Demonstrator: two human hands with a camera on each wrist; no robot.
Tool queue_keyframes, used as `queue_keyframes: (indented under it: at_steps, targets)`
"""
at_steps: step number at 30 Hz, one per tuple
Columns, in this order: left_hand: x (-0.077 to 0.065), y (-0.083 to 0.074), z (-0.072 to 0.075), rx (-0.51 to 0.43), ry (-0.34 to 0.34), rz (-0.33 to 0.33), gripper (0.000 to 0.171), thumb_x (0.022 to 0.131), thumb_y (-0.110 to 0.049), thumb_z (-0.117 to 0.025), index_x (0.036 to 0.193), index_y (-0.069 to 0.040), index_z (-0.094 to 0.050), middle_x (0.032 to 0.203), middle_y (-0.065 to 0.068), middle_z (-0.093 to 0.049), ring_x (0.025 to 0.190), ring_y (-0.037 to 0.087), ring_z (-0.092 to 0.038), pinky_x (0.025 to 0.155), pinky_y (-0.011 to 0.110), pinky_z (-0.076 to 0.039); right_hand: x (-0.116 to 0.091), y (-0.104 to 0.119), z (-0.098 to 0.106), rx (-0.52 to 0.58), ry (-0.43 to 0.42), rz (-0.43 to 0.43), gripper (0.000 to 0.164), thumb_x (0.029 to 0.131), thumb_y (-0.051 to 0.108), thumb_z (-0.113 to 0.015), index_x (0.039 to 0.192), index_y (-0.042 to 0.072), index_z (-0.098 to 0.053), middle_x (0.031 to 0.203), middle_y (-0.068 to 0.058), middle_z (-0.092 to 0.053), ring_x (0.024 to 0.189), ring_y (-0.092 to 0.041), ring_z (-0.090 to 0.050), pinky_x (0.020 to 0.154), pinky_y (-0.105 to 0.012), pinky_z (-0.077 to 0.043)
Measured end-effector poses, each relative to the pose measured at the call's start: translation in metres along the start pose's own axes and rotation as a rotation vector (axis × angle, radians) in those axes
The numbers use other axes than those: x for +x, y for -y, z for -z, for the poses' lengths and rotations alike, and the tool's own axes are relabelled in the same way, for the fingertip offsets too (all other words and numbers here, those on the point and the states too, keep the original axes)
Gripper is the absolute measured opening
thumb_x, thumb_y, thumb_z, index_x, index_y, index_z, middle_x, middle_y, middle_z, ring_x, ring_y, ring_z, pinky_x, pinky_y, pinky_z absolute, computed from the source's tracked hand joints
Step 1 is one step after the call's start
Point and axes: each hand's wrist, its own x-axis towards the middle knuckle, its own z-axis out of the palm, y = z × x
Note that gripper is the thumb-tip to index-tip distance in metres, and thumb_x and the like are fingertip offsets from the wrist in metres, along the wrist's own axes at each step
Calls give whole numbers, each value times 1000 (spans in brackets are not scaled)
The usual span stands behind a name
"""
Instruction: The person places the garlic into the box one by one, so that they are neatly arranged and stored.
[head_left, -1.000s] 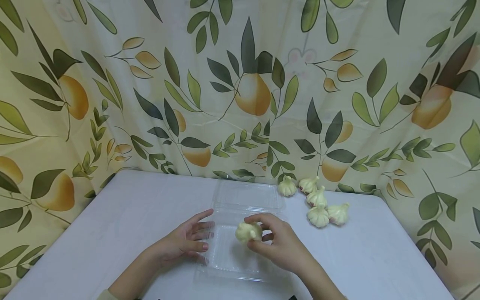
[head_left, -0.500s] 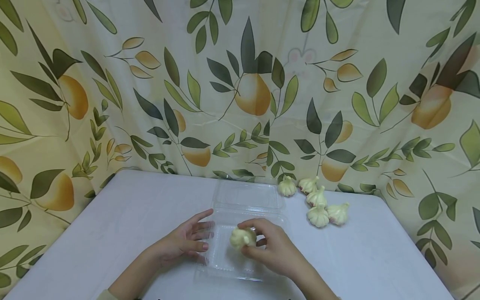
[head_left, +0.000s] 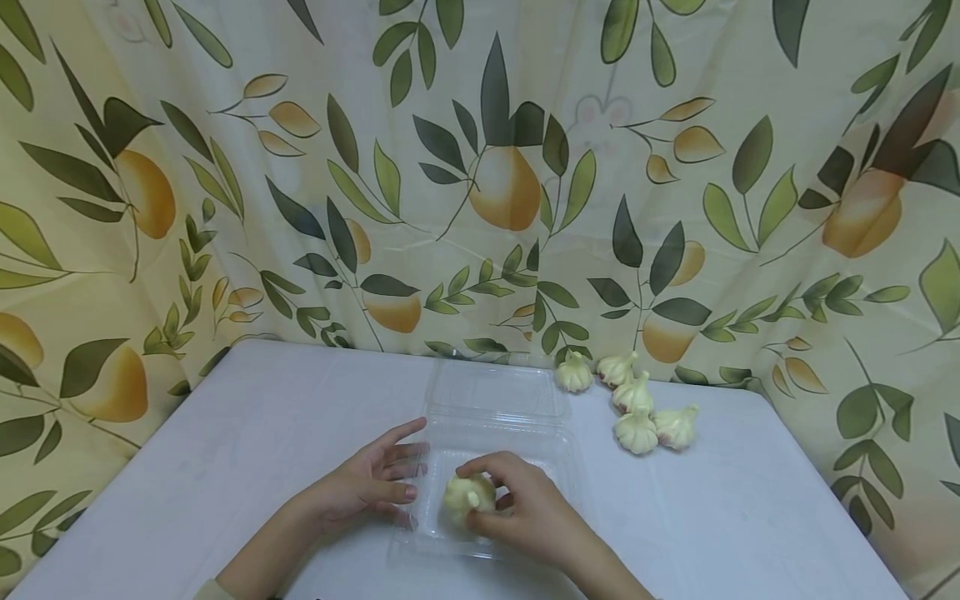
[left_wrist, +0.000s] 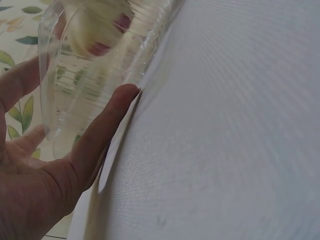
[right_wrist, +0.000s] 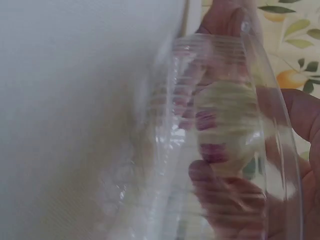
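Note:
A clear plastic clamshell box (head_left: pixel 517 546) lies on the table with its lid (head_left: pixel 498 392) folded back toward the curtain. Inside its base, my right hand (head_left: pixel 525 508) holds a garlic bulb (head_left: pixel 467 497) between thumb and fingers. Through the ribbed wall in the right wrist view, the bulb (right_wrist: pixel 227 127) shows purple patches; whether it touches the box floor I cannot tell. At the box's left side, my left hand (head_left: pixel 360 487) has its fingers spread and relaxed against the wall. In the left wrist view a fingertip of the left hand (left_wrist: pixel 75 155) meets the box's lower edge.
Several more garlic bulbs (head_left: pixel 636 432) sit in a loose group at the back right of the white-covered table (head_left: pixel 285 400), one of them beside the lid's right edge. A fruit-patterned curtain (head_left: pixel 480 275) hangs right behind the table.
My right hand has carried the garlic bulb left, toward me and lower into the box base. The left hand, the box and the other bulbs have stayed in place.

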Motion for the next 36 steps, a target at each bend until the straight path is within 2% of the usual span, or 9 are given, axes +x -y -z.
queue_keyframes:
  at_steps: [7, 12, 18, 23, 29, 36]
  targets:
    - [1, 0, -1, 0, -2, 3, 92, 90, -5, -71, 161, -25, -16, 164, 22, -13, 148, 43, -21, 86, 52, -56, 0, 0, -8, 6, 28, 2, 39, 80, 20, -83, 116, 23, -68, 118, 6, -63, 98, -10, -59, 74, -25, -57]
    - [2, 0, -1, 8, -2, 5, 91, 90, -7, -72, 161, -25, -16, 164, 21, -13, 147, 44, -23, 86, 51, -56, 0, -2, -10, 24, 61, -26, 37, 81, 24, -81, 116, 24, -68, 119, 0, -59, 96, -13, -60, 74, -25, -57]
    - [1, 0, 0, 10, 4, 0, 92, 90, -6, -71, 161, -24, -15, 164, 22, -13, 148, 45, -20, 85, 51, -56, -1, -3, -10, 45, 107, -55, 35, 85, 29, -78, 118, 22, -68, 112, -3, -53, 98, -15, -60, 74, -23, -56]
    - [0, 0, 0, 3, 8, -3, 92, 91, -5, -70, 161, -24, -14, 164, 23, -13, 148, 46, -19, 85, 52, -56, -1, -4, -10, 54, 137, -26, 35, 88, 28, -75, 122, 19, -68, 109, 0, -57, 102, -13, -61, 75, -22, -56]
    - [0, 0, 0, 1, 6, 2, 92, 91, -6, -71, 161, -24, -14, 164, 23, -12, 149, 46, -17, 86, 51, -56, -1, -6, -10, 75, 158, -17, 37, 91, 27, -73, 126, 20, -65, 119, 1, -62, 107, -16, -59, 77, -22, -56]
    - [0, -1, 0, 3, -3, 6, 92, 90, -7, -72, 161, -24, -15, 164, 23, -13, 147, 45, -21, 86, 51, -56, 1, -6, -9, 62, 182, -14, 39, 92, 29, -72, 128, 21, -63, 125, 3, -66, 110, -19, -62, 79, -24, -56]
